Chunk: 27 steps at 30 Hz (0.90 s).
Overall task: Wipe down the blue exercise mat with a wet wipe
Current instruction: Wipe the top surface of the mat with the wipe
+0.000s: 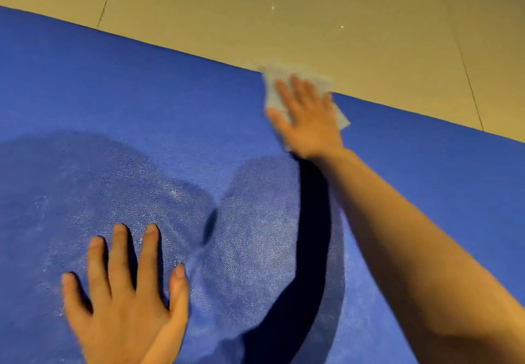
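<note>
The blue exercise mat [119, 102] lies on a tiled floor [312, 8], cut off left, right and near. At its far edge the wet wipe [272, 93], blurred, overhangs the floor under the flat, outstretched right hand [308, 120]. The left hand [119, 301] rests spread, near left.

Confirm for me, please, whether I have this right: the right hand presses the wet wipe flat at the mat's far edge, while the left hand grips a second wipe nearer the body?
Not quite: the head view shows the left hand holding nothing, fingers spread flat on the blue exercise mat. The right hand does press the wet wipe at the far edge.
</note>
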Each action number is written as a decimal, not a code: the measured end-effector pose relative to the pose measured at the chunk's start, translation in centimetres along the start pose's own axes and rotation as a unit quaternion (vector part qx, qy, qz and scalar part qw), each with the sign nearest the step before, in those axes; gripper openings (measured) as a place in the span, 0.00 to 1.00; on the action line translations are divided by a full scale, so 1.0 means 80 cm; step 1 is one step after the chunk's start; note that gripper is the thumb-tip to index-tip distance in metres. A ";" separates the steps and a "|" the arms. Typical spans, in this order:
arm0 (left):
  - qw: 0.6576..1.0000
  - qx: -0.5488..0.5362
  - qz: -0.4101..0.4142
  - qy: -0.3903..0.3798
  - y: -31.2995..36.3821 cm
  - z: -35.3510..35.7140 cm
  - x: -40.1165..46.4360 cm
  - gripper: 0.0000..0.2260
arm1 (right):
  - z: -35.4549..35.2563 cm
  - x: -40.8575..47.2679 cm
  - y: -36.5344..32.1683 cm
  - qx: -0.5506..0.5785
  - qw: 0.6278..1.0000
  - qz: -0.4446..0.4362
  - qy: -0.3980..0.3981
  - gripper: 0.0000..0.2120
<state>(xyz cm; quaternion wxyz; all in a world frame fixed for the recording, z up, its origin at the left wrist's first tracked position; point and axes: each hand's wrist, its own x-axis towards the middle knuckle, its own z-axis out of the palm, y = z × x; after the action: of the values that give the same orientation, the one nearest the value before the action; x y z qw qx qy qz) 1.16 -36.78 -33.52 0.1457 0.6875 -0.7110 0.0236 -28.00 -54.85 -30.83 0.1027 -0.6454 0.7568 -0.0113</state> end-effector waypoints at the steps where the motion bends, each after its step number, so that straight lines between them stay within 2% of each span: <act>1: 1.000 0.004 0.003 0.003 0.000 0.001 -0.001 0.25 | -0.007 -0.004 0.038 0.003 0.998 0.063 0.005 0.30; 3: 1.000 0.005 0.009 0.012 0.000 0.001 -0.001 0.24 | -0.024 -0.024 0.108 0.016 0.980 0.200 0.007 0.29; 6: 1.000 0.002 0.011 0.011 -0.001 0.001 0.001 0.24 | -0.035 -0.060 0.158 0.033 0.924 0.381 0.004 0.29; 8: 1.000 -0.002 0.006 0.006 -0.001 0.000 0.001 0.25 | -0.023 -0.065 0.152 0.052 0.894 0.444 0.029 0.29; 10: 1.000 -0.013 0.002 0.002 0.000 -0.002 0.003 0.25 | -0.011 -0.052 0.119 0.031 0.884 0.462 0.059 0.29; 12: 1.000 -0.025 -0.004 -0.008 0.000 -0.005 0.005 0.25 | 0.000 -0.039 0.057 0.000 0.910 0.411 0.050 0.28; 13: 0.999 -0.033 -0.007 -0.014 0.001 -0.007 0.006 0.26 | 0.010 -0.040 0.013 0.001 0.937 0.349 0.026 0.29; 15: 0.998 -0.048 -0.014 -0.028 0.001 -0.010 0.007 0.27 | 0.035 -0.066 -0.084 0.024 0.987 0.160 0.007 0.30; 17: 0.996 -0.064 -0.033 -0.047 0.004 -0.013 0.008 0.28 | 0.054 -0.113 -0.155 0.056 0.997 -0.043 0.013 0.29; 18: 0.995 -0.072 -0.041 -0.056 0.005 -0.015 0.009 0.28 | 0.057 -0.132 -0.163 0.064 0.994 -0.089 0.018 0.28; 19: 0.994 -0.076 -0.044 -0.062 0.006 -0.016 0.010 0.29 | 0.058 -0.145 -0.150 0.074 0.992 -0.097 0.036 0.29; 21: 0.994 -0.073 -0.038 -0.071 0.005 -0.017 0.012 0.29 | 0.051 -0.157 -0.087 0.059 0.995 -0.037 0.074 0.31; 23: 0.994 -0.069 -0.034 -0.079 0.002 -0.018 0.010 0.28 | 0.035 -0.176 0.004 0.036 0.994 0.092 0.042 0.32; 25: 0.993 -0.070 -0.038 -0.083 0.002 -0.018 0.009 0.28 | 0.015 -0.214 0.091 0.043 0.964 0.260 0.021 0.31; 27: 0.993 -0.073 -0.043 -0.085 0.003 -0.018 0.007 0.28 | 0.002 -0.249 0.139 0.056 0.917 0.394 0.020 0.30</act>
<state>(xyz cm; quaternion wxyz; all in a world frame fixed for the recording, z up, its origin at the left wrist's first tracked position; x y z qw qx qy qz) 1.21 -36.99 -31.96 0.1353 0.7044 -0.6906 -0.0928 -35.86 -33.44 -29.88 0.1197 -0.2881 0.9497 -0.0258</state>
